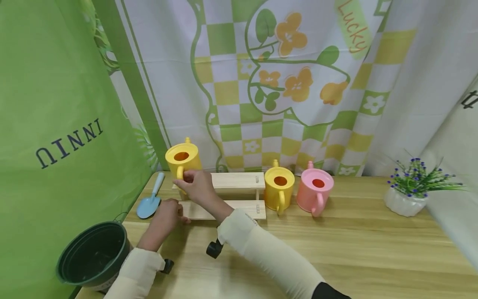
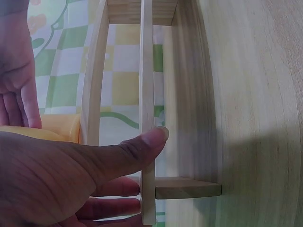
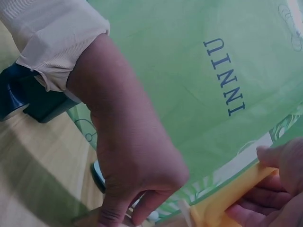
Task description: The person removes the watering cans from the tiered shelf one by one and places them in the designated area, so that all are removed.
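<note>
My right hand (image 1: 199, 187) grips the handle of a yellow watering can (image 1: 193, 162), at the left end of the upper board of a two-step wooden stand (image 1: 235, 181). Whether the can rests fully on that board is hard to tell. At the lower board's left end, my left hand (image 1: 167, 216) pinches the wood; in the left wrist view its thumb lies on one side of the board (image 2: 147, 85) and its fingers on the other. The right wrist view shows the yellow can (image 3: 232, 191) partly, with the right fingers about its handle.
Right of the stand are a second yellow watering can (image 1: 278, 195) and a pink one (image 1: 311, 195). A blue trowel (image 1: 148, 205) lies to the left, near a dark green bucket (image 1: 121, 245). Purple flowers in a white pot (image 1: 405, 203) stand far right. Patterned curtains (image 1: 257, 124) hang behind.
</note>
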The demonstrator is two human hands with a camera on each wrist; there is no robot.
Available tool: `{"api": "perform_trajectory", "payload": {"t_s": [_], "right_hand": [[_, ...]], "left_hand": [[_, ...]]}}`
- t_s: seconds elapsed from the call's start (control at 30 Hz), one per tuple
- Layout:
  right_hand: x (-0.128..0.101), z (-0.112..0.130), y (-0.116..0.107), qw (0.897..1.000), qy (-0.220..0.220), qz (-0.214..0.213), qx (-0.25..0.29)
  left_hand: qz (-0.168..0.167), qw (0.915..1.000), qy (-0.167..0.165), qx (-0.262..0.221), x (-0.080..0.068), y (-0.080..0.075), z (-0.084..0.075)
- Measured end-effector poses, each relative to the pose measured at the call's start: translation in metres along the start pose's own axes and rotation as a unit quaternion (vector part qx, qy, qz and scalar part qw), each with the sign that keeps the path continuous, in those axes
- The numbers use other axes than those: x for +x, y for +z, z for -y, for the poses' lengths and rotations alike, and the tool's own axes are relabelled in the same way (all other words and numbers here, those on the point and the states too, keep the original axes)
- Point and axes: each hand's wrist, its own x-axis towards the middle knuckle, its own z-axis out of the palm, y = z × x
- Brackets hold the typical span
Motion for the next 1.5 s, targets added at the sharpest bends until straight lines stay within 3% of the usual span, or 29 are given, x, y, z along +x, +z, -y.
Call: {"api": "perform_trajectory", "payload": {"t_s": [0.13, 0.3, 0.53, 0.73, 0.83, 1.03, 1.23, 1.5], "right_hand": [[-0.002, -0.001, 0.003, 1.000, -0.003, -0.011, -0.023], [-0.006, -0.003, -0.002, 0.999, 0.000, -0.034, -0.011], [-0.013, -0.014, -0.022, 0.998, -0.010, -0.063, 0.007], [-0.022, -0.023, -0.059, 0.997, 0.003, -0.067, 0.032], [-0.029, -0.028, -0.079, 0.997, 0.018, -0.075, 0.032], [-0.046, -0.039, -0.121, 0.995, 0.013, -0.097, 0.026], [-0.061, -0.043, -0.169, 0.994, -0.002, -0.111, 0.000], [-0.094, -0.064, -0.236, 0.988, -0.013, -0.148, -0.052]], "left_hand": [[0.001, 0.9999, -0.004, -0.013, -0.001, 0.000, -0.001], [-0.009, 0.9999, 0.012, -0.004, -0.001, -0.001, -0.001], [-0.001, 0.9994, 0.016, 0.031, 0.000, -0.003, -0.002], [0.010, 0.9988, 0.014, 0.046, 0.001, -0.002, -0.004], [0.004, 0.9995, 0.004, 0.032, 0.000, -0.002, -0.004], [-0.009, 0.9990, 0.015, 0.041, -0.003, -0.001, 0.001], [-0.005, 0.9997, -0.006, 0.021, -0.004, -0.005, 0.002], [0.006, 0.9998, 0.012, 0.014, -0.001, -0.005, -0.002]]}}
